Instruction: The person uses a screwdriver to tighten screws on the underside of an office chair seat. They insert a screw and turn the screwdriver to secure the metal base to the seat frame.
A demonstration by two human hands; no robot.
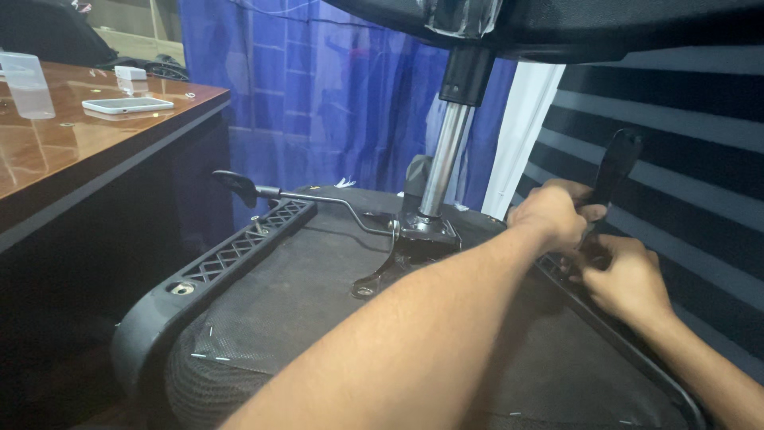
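Observation:
An office chair lies upside down, its black seat underside [318, 295] facing up. A chrome gas cylinder [446, 159] rises from the metal mechanism plate [414, 239] at the middle. A height lever [247, 188] with a black paddle sticks out to the left. My left hand [553, 213] reaches across the seat and grips the base of a black armrest piece [617, 163] at the right edge. My right hand [625, 279] is closed just below it, on the armrest bracket; whatever small thing it pinches is hidden.
A black lattice armrest bracket [239, 247] runs along the seat's left edge. A brown wooden desk [79, 151] stands at left with a white phone [127, 105] and a clear plastic container [28, 84]. A blue curtain [334, 95] hangs behind; a dark slatted wall [684, 127] is at right.

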